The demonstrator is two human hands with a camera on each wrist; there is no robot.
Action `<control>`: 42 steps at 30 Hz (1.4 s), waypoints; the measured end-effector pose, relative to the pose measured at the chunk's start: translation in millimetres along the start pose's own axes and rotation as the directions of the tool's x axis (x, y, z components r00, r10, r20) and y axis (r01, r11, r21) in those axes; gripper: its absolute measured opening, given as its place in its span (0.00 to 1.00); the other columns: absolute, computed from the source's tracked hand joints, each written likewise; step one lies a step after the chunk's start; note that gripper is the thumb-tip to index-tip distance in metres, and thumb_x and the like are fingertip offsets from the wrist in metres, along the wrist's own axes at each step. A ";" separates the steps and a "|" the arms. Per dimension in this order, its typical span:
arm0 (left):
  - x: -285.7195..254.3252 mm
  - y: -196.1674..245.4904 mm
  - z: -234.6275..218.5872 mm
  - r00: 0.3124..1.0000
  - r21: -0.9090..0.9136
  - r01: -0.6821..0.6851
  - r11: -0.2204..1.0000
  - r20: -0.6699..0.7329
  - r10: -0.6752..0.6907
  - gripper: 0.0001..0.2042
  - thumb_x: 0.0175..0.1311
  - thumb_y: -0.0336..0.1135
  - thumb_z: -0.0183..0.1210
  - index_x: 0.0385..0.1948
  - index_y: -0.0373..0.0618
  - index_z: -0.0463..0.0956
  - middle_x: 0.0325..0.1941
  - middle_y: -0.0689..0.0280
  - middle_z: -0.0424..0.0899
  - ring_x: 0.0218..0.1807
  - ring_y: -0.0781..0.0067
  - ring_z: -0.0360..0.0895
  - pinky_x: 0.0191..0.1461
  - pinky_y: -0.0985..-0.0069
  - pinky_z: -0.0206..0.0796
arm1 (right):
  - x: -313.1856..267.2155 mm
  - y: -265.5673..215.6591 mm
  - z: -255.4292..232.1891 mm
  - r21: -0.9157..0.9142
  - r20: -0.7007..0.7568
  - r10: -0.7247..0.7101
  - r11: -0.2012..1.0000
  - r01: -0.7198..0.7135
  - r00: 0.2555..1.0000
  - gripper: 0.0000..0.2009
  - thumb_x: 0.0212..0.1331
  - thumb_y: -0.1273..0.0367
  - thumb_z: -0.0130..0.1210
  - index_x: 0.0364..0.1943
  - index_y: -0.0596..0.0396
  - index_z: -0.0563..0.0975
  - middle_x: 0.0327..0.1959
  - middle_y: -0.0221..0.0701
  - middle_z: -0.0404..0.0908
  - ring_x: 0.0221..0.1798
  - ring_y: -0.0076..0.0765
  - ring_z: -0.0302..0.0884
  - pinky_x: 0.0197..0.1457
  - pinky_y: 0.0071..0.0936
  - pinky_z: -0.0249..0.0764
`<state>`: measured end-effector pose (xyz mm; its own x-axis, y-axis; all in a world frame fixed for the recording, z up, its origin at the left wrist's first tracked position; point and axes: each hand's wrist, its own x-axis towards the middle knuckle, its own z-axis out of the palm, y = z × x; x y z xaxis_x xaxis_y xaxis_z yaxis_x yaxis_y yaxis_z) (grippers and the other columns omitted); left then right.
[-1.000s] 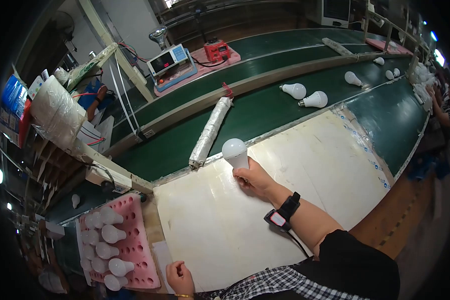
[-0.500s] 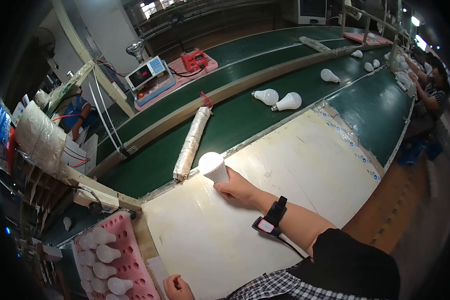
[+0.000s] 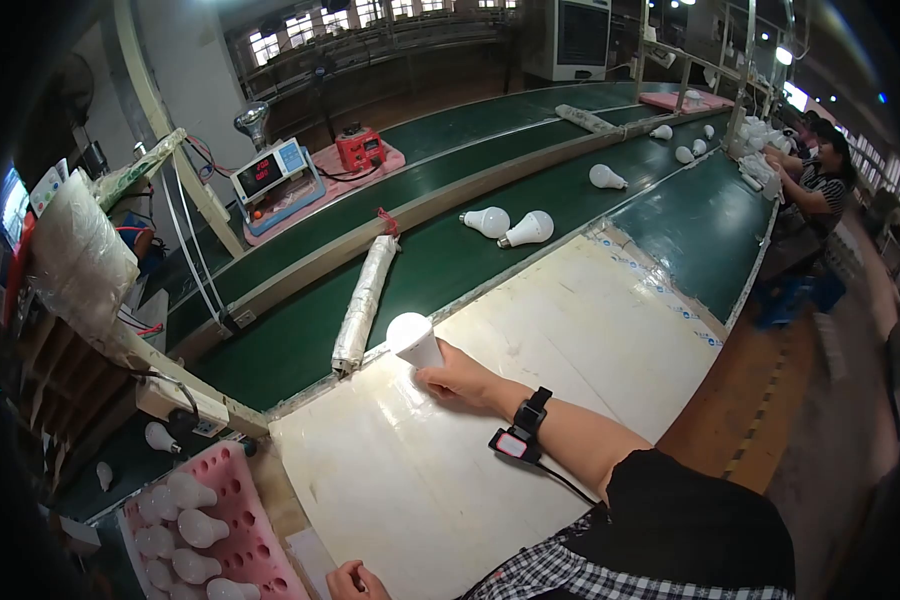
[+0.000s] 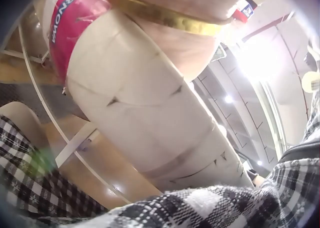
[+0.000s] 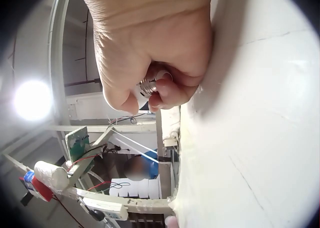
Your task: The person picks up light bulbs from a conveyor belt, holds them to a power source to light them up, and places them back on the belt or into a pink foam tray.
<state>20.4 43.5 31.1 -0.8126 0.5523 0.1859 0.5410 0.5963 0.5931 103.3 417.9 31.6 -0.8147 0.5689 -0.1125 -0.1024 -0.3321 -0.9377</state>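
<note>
My right hand (image 3: pixel 460 378) grips a white light bulb (image 3: pixel 413 340) by its lower end, over the far edge of the white-covered board. The bulb's dome glows bright white and tilts away up and to the left. In the right wrist view, curled fingers (image 5: pixel 170 95) close around the metal screw base (image 5: pixel 147 87), hiding part of it. My left hand (image 3: pixel 355 582) rests at the near edge of the board (image 3: pixel 390 500), loosely curled and holding nothing. A gold bracelet (image 4: pixel 170 20) and the board's underside fill much of the left wrist view.
A pink foam tray (image 3: pixel 260 545) with several bulbs stands at the left. Beyond the board, loose bulbs (image 3: pixel 526 230) lie on the green belt (image 3: pixel 430 270), near a wrapped bar (image 3: pixel 363 305). A meter (image 3: pixel 270 175) and red box (image 3: pixel 360 148) stand farther back. Another person (image 3: pixel 815 190) sits far right.
The bulb in my right hand has gone from dull to glowing and tips more to the left. The head view has turned rightward and up. My left hand stays by the near edge.
</note>
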 end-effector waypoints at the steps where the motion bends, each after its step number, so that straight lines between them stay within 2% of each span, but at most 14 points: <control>1: -1.0 -0.8 -1.7 1.000 -0.002 0.019 1.000 0.016 -0.019 0.07 0.58 0.29 0.55 0.36 0.41 0.79 0.37 0.55 0.78 0.41 0.54 0.75 0.47 0.65 0.68 | 1.5 1.7 -0.6 -0.007 -0.006 -0.002 1.000 0.002 1.000 0.28 0.53 0.71 0.56 0.57 0.59 0.58 0.25 0.28 0.67 0.19 0.19 0.62 0.19 0.18 0.60; 21: 0.0 -11.1 -4.7 0.999 -0.057 -0.042 0.997 0.021 0.043 0.07 0.57 0.28 0.56 0.36 0.43 0.79 0.36 0.57 0.77 0.38 0.57 0.75 0.44 0.66 0.69 | 34.2 -10.2 18.8 -0.141 -0.004 0.141 0.980 -0.140 0.990 0.20 0.53 0.69 0.55 0.51 0.52 0.64 0.27 0.27 0.68 0.22 0.19 0.64 0.21 0.18 0.61; 24: -0.3 -12.1 -3.7 0.999 -0.046 -0.050 0.998 0.016 0.051 0.07 0.57 0.28 0.56 0.36 0.43 0.79 0.36 0.58 0.77 0.37 0.57 0.75 0.43 0.67 0.69 | 81.4 -23.8 34.3 0.033 0.068 0.100 0.994 -0.102 0.993 0.29 0.60 0.68 0.53 0.64 0.58 0.56 0.47 0.37 0.71 0.42 0.28 0.76 0.40 0.27 0.76; 26: -0.7 -12.2 -2.8 0.999 -0.035 -0.051 0.998 -0.010 0.051 0.07 0.57 0.28 0.56 0.35 0.43 0.79 0.35 0.58 0.77 0.37 0.57 0.75 0.43 0.67 0.69 | 114.0 -32.8 30.5 -0.011 0.066 -0.015 1.000 0.016 0.998 0.35 0.63 0.68 0.51 0.70 0.59 0.48 0.54 0.42 0.71 0.52 0.36 0.74 0.56 0.30 0.73; 27: -1.4 -12.6 -2.1 0.999 -0.034 -0.037 0.999 -0.004 0.037 0.06 0.56 0.27 0.56 0.35 0.43 0.79 0.35 0.58 0.77 0.37 0.57 0.75 0.42 0.67 0.69 | 137.6 -30.3 12.4 -0.321 0.056 -0.213 0.921 0.220 0.975 0.31 0.64 0.67 0.51 0.68 0.62 0.54 0.56 0.44 0.71 0.56 0.38 0.73 0.60 0.30 0.69; 28: -1.5 -12.2 -2.1 1.000 -0.033 -0.021 0.999 0.003 0.021 0.06 0.56 0.27 0.56 0.35 0.43 0.79 0.35 0.58 0.77 0.36 0.57 0.74 0.42 0.67 0.68 | 156.6 -32.9 -10.4 -0.670 0.069 -0.442 0.644 0.370 0.894 0.26 0.62 0.66 0.51 0.63 0.63 0.64 0.55 0.47 0.73 0.57 0.43 0.73 0.62 0.34 0.68; 29: -1.3 -11.0 -2.7 1.000 -0.024 -0.018 1.000 -0.001 0.018 0.06 0.56 0.27 0.56 0.35 0.43 0.79 0.35 0.58 0.77 0.36 0.57 0.74 0.42 0.67 0.68 | 165.0 -43.4 -37.5 -0.916 0.138 -0.579 0.234 0.326 0.803 0.20 0.58 0.67 0.50 0.54 0.62 0.73 0.50 0.48 0.76 0.55 0.49 0.73 0.60 0.39 0.68; 30: -1.1 -9.3 -3.0 1.000 -0.034 -0.028 0.999 -0.009 0.028 0.06 0.56 0.27 0.56 0.34 0.43 0.79 0.34 0.58 0.77 0.36 0.57 0.74 0.42 0.67 0.68 | 151.9 -65.9 -46.7 -0.989 0.065 -0.614 0.064 0.132 0.786 0.12 0.51 0.69 0.48 0.35 0.62 0.80 0.40 0.48 0.80 0.49 0.52 0.76 0.53 0.45 0.71; 31: -0.6 -7.5 -2.7 0.999 -0.046 -0.036 0.998 -0.018 0.036 0.06 0.56 0.27 0.56 0.34 0.43 0.79 0.34 0.58 0.77 0.36 0.57 0.74 0.42 0.67 0.68 | 154.0 -77.7 -76.9 -0.990 0.083 -0.595 -0.140 -0.002 0.800 0.10 0.51 0.70 0.49 0.28 0.58 0.81 0.36 0.43 0.81 0.47 0.49 0.77 0.51 0.47 0.70; 33: 1.1 -0.7 -3.6 1.000 -0.048 -0.005 0.999 -0.014 0.004 0.06 0.56 0.27 0.56 0.34 0.43 0.79 0.34 0.58 0.77 0.36 0.56 0.74 0.42 0.66 0.68 | 137.8 -89.0 -135.2 -0.874 0.006 -0.612 -0.387 -0.293 0.791 0.10 0.54 0.69 0.50 0.30 0.54 0.83 0.37 0.36 0.81 0.50 0.42 0.75 0.53 0.38 0.67; 36: 0.4 -4.0 -2.7 1.000 -0.031 -0.004 1.000 -0.009 0.003 0.06 0.56 0.27 0.56 0.35 0.42 0.79 0.34 0.57 0.77 0.36 0.56 0.74 0.42 0.66 0.68 | 105.1 -98.8 -170.9 -0.780 -0.177 -0.508 -0.450 -0.435 0.843 0.11 0.58 0.67 0.49 0.35 0.54 0.83 0.42 0.36 0.78 0.53 0.40 0.72 0.54 0.38 0.65; 38: 0.9 -5.7 -1.7 0.999 -0.015 -0.036 0.999 -0.002 0.036 0.06 0.57 0.27 0.56 0.35 0.42 0.79 0.34 0.57 0.77 0.37 0.56 0.74 0.43 0.66 0.68 | 81.6 -121.3 -155.6 -0.768 -0.352 -0.261 -0.469 -0.436 0.899 0.13 0.59 0.63 0.52 0.41 0.53 0.83 0.50 0.37 0.76 0.56 0.38 0.70 0.55 0.38 0.64; 41: 0.3 -4.3 -3.8 0.999 0.000 -0.035 0.999 0.007 0.035 0.06 0.57 0.27 0.55 0.35 0.42 0.79 0.34 0.56 0.77 0.37 0.55 0.75 0.43 0.65 0.68 | 65.1 -137.7 -127.7 -0.833 -0.455 -0.093 -0.307 -0.460 0.886 0.21 0.42 0.59 0.65 0.43 0.51 0.83 0.51 0.38 0.77 0.54 0.43 0.76 0.51 0.39 0.73; 42: 0.1 -6.4 -3.1 0.999 -0.013 -0.048 0.999 0.002 0.048 0.06 0.57 0.27 0.56 0.35 0.41 0.79 0.34 0.56 0.77 0.37 0.55 0.75 0.44 0.66 0.68 | 60.2 -144.9 -117.5 -0.849 -0.480 0.112 -0.307 -0.429 0.870 0.23 0.37 0.60 0.66 0.43 0.52 0.83 0.45 0.39 0.82 0.47 0.43 0.81 0.46 0.38 0.77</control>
<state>16.2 37.9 29.8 -0.7853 0.5816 0.2122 0.5765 0.5619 0.5933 136.2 588.6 122.1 -0.4462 0.8192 -0.3604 0.8661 0.4966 0.0566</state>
